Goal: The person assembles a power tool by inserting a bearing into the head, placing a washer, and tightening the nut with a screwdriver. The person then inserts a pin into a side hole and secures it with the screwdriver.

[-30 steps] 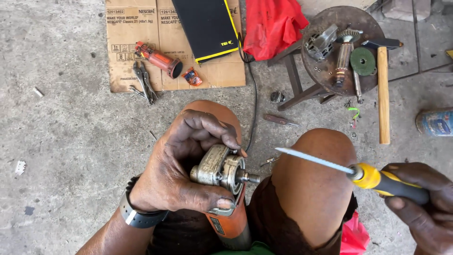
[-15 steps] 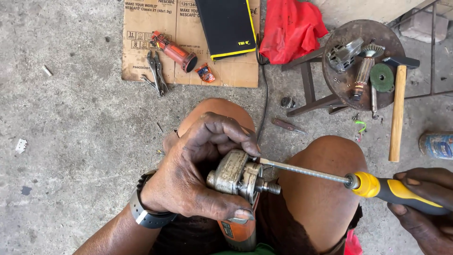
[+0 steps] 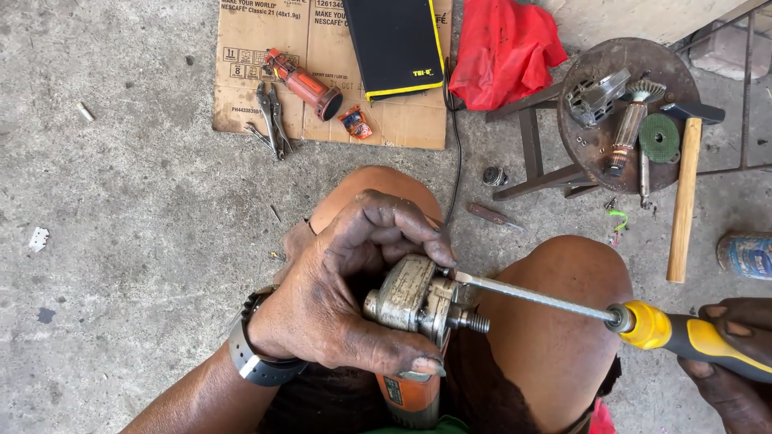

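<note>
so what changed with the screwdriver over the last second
The right hand swung the screwdriver left: a second ago its tip hung in the air apart from the grey gear head, now it sits against the head's top by the left hand's fingertip. The left hand kept its grip on the tool, and the right kept the yellow handle.

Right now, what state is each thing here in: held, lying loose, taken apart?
Left hand: gripping the metal gear head.
Right hand: holding the yellow-handled screwdriver, tip against the gear head.
Orange tool body: between the knees, under the gear head.
Armature: lying loose on the round stool.
Pliers: lying on the cardboard's edge.
Hammer: leaning against the stool.
</note>
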